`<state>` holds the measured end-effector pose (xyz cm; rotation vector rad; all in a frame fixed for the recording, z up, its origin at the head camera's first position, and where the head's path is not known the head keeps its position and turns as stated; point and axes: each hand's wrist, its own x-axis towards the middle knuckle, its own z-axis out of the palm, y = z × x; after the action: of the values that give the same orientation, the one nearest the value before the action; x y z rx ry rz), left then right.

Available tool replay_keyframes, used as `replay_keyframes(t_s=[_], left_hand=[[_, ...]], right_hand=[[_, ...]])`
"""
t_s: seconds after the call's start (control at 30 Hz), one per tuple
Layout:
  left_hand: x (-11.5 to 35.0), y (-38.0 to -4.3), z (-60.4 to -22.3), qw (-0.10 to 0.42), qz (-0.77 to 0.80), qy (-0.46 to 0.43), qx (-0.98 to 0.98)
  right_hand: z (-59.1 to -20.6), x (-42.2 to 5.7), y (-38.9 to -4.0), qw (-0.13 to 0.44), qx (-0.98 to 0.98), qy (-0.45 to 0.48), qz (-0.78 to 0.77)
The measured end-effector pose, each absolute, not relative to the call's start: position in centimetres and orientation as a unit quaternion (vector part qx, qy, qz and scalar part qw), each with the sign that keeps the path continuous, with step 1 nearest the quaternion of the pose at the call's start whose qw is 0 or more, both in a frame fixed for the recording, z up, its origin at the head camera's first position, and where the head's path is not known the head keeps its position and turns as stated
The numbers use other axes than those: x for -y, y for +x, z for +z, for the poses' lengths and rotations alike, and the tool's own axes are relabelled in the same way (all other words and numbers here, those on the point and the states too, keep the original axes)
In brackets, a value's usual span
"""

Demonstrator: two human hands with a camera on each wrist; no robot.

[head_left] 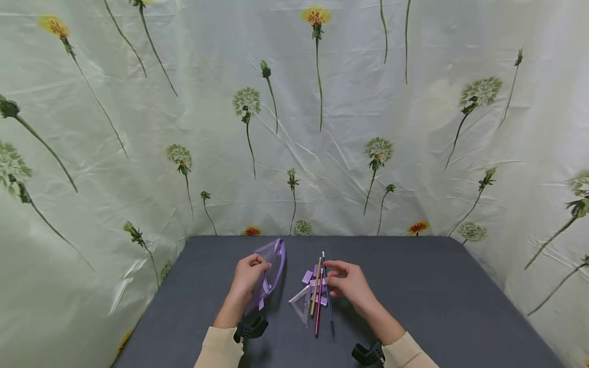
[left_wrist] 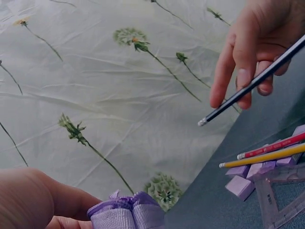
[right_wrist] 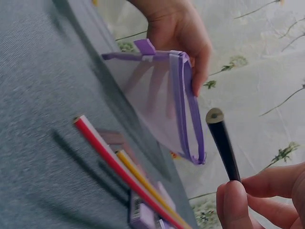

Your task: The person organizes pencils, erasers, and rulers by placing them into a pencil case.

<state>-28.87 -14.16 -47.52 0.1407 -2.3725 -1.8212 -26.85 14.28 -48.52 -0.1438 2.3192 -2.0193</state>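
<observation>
On the left, my left hand grips a purple zippered mesh pouch by its side, with the thumb and fingers on either face. The pouch stands on edge, its zipped opening parted and turned toward the right hand. My right hand pinches a dark pencil between thumb and fingers, raised at a slant above the other pencils. Beneath it, a red pencil and a yellow pencil lie over several small purple blocks. A clear set square rests just left of them.
The dark grey table runs back to a hanging sheet printed with dandelions. Black wrist straps sit on both forearms at the sleeve ends.
</observation>
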Motion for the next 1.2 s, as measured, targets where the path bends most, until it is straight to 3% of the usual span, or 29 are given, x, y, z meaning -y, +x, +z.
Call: replay_keyframes(t_s=[0.67,1.2], left_hand=[[13.9,-29.2,-47.1,0.033,-0.617,0.050,0.785],[13.8,-29.0,-47.0,0.034,-0.636,0.052,0.769]], right_hand=[[-45.2,-13.3,-27.5,0.067,-0.742,-0.082,-0.661],[-44.3,-12.2,-28.1,0.085,-0.738,-0.102,-0.662]])
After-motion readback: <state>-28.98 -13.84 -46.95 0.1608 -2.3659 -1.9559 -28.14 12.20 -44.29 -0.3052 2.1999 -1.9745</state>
